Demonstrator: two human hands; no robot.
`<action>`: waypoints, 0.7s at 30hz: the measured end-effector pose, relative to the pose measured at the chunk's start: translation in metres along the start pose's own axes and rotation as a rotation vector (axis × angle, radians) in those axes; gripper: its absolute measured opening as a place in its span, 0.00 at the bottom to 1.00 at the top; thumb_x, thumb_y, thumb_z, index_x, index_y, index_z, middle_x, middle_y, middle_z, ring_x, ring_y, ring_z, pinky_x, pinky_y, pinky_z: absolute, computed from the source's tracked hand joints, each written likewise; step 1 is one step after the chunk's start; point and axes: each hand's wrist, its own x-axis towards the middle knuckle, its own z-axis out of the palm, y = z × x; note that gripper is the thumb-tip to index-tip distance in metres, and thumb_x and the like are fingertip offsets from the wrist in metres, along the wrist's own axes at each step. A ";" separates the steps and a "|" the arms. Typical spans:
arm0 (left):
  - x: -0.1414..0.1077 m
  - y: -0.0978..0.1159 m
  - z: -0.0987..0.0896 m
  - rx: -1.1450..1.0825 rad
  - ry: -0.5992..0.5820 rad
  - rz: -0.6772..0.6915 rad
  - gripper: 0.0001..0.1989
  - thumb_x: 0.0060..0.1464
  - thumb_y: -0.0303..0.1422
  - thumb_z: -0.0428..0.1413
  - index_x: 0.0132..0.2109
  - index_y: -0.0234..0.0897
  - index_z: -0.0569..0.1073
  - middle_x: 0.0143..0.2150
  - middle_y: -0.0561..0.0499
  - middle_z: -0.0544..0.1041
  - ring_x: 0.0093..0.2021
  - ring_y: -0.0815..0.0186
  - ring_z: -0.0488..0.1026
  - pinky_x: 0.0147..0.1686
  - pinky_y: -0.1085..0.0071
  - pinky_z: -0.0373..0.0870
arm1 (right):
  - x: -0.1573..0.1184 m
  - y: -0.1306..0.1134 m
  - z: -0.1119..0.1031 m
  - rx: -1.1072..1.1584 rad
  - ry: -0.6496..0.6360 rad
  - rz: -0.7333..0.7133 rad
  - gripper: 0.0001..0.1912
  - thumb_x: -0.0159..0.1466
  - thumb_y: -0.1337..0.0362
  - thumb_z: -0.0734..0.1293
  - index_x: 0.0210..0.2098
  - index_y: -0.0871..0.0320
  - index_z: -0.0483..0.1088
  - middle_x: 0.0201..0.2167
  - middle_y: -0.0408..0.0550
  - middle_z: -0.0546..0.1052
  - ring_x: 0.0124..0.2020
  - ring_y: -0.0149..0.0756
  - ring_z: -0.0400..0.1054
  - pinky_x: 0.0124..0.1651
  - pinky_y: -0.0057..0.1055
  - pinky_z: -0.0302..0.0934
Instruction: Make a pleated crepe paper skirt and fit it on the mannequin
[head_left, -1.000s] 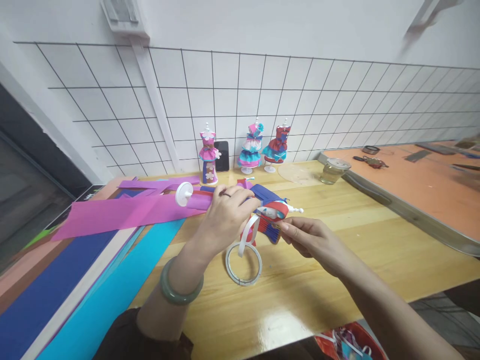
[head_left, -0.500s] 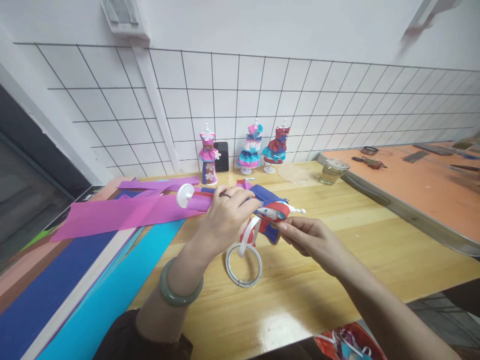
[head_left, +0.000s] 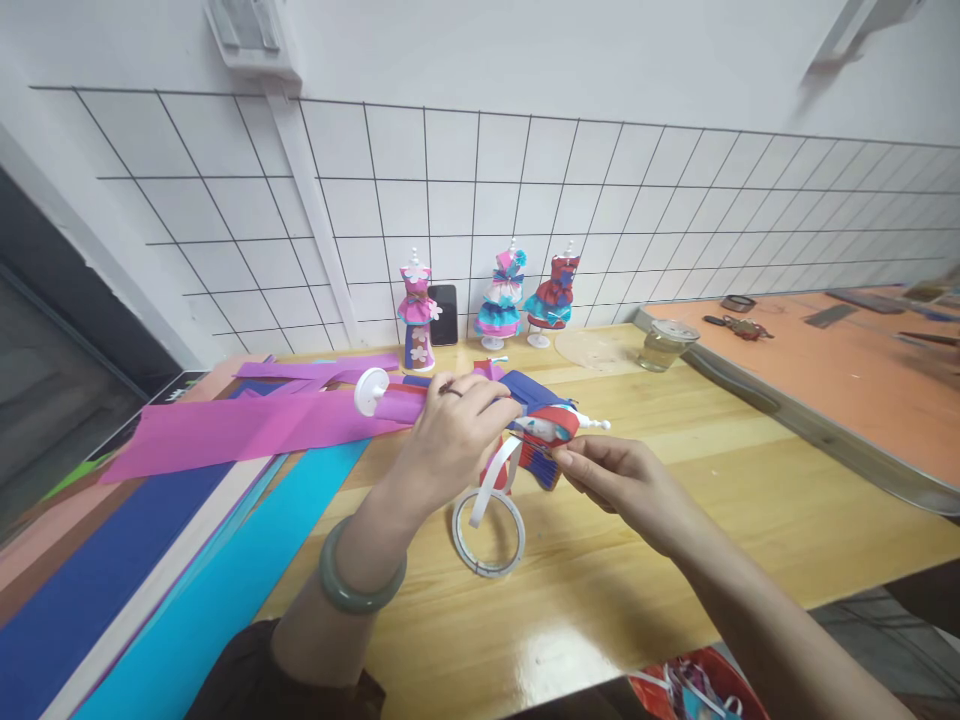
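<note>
A miniature dress form (head_left: 551, 425) lies tilted on its side above the table, its round white base to the left and its knobbed neck to the right. Red, blue and purple material covers it. My left hand (head_left: 465, 420) is wrapped round its middle, hiding that part. At the neck end, thumb and fingertips of my right hand (head_left: 619, 475) are pinched together at the lower edge of the red material. A pleated red-and-blue piece (head_left: 541, 465) shows just below. Under my hands, a curled white strip (head_left: 493, 478) hangs over a roll of tape (head_left: 488, 571) on the table.
Long strips of coloured crepe-like material, including a blue strip (head_left: 300, 530) and a magenta strip (head_left: 247, 430), cover the left side. Three dressed miniature forms (head_left: 501, 305) and a phone (head_left: 444, 315) stand at the wall. A glass cup (head_left: 666, 345) is beside an orange mat (head_left: 847, 380).
The lower end of the white strip has swung slightly left over the tape roll. Both hands keep nearly the same place and grip.
</note>
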 end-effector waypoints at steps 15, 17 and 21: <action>-0.001 -0.006 0.004 -0.044 0.078 -0.086 0.10 0.49 0.22 0.48 0.38 0.37 0.68 0.40 0.49 0.72 0.44 0.62 0.65 0.44 0.63 0.56 | -0.009 0.006 0.002 -0.169 0.023 -0.070 0.17 0.60 0.52 0.57 0.35 0.58 0.68 0.25 0.43 0.69 0.24 0.29 0.60 0.27 0.25 0.55; 0.000 -0.007 0.004 -0.101 0.103 -0.132 0.10 0.48 0.22 0.48 0.38 0.37 0.67 0.38 0.50 0.72 0.42 0.63 0.65 0.42 0.64 0.58 | -0.011 0.013 0.001 -0.249 0.077 -0.128 0.17 0.60 0.52 0.57 0.38 0.58 0.68 0.32 0.47 0.73 0.32 0.35 0.65 0.34 0.28 0.59; -0.001 -0.009 0.004 -0.320 0.178 -0.292 0.09 0.47 0.25 0.51 0.38 0.37 0.67 0.34 0.52 0.71 0.36 0.67 0.66 0.36 0.68 0.61 | -0.014 0.030 -0.003 -0.419 0.179 -0.172 0.20 0.60 0.53 0.57 0.45 0.58 0.66 0.42 0.53 0.73 0.40 0.43 0.66 0.42 0.36 0.60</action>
